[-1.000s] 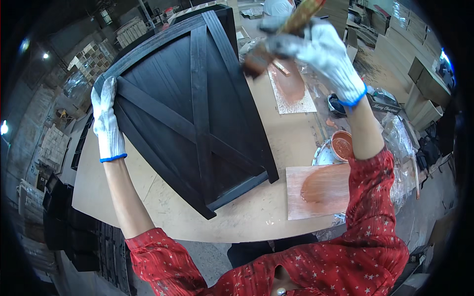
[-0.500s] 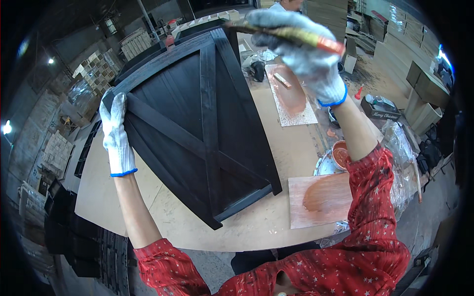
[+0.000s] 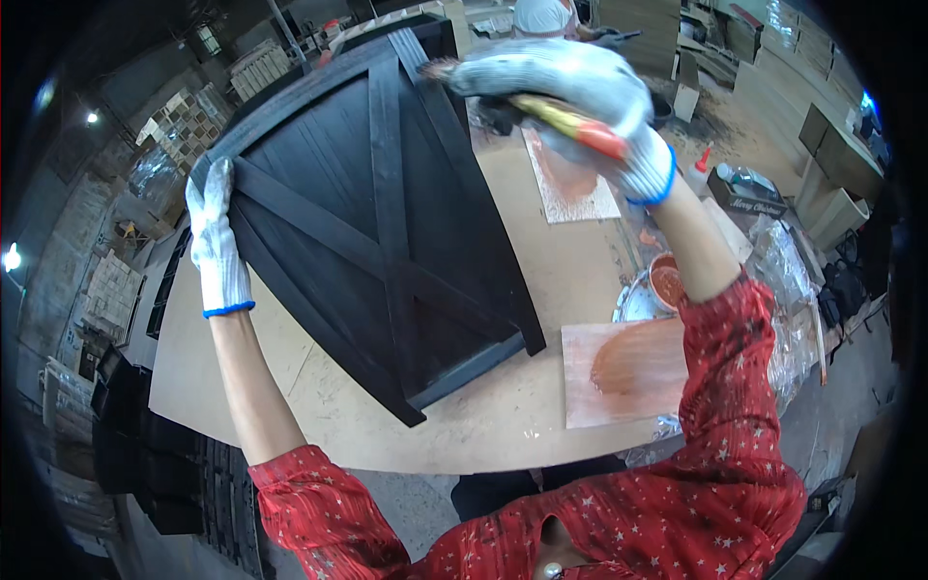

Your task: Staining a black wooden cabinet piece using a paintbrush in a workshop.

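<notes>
A black wooden panel (image 3: 319,184) with crossed braces stands tilted over the table, its narrower end near me. My left hand (image 3: 215,237), in a white knit glove with a blue cuff, is closed on the panel's far left corner. My right hand (image 3: 590,92), gloved alike and blurred, grips a paintbrush (image 3: 570,126) with a yellow and red handle. The brush's bristle end points left, at the panel's far right edge; I cannot tell whether it touches.
On the brown tabletop (image 3: 483,435), to the right, lie a reddish-stained board (image 3: 609,387), a tub of reddish paste (image 3: 665,280) and a speckled board (image 3: 570,193). Clear plastic wrap (image 3: 778,261) is bunched at the right edge. Another person (image 3: 541,17) is at the back.
My right hand has brought the brush down and left to the panel's far right edge. My left hand keeps its hold; the whole view has shifted slightly.
</notes>
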A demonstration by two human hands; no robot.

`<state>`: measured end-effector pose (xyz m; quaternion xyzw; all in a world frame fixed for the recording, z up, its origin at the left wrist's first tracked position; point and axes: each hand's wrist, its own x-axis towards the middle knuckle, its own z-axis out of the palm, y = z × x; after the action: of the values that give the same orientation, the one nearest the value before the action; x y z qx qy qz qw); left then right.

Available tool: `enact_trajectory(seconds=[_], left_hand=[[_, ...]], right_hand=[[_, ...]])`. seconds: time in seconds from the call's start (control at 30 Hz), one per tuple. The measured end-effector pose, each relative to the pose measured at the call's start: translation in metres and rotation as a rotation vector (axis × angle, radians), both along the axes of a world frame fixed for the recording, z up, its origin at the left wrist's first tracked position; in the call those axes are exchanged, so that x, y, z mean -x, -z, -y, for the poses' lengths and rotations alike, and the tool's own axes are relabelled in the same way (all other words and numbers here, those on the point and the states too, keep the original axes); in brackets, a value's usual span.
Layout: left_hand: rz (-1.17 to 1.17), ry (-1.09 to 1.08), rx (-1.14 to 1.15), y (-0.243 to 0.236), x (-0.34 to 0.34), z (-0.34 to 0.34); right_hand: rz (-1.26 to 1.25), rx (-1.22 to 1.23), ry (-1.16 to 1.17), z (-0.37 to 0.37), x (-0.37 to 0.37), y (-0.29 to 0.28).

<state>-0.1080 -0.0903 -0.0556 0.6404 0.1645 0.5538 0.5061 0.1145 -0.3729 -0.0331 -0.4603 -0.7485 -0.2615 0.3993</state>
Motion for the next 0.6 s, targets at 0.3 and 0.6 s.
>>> enact_trajectory(seconds=[0.3, 0.6], left_hand=[[-0.108, 0.072, -0.058, 0.005, -0.004, -0.020], [-0.140, 0.011, -0.114, 0.007, -0.016, -0.049]], right_hand=[[0.165, 0.432, 0.104, 0.080, 0.055, 0.120], [-0.012, 0.254, 0.157, 0.061, 0.052, 0.110]])
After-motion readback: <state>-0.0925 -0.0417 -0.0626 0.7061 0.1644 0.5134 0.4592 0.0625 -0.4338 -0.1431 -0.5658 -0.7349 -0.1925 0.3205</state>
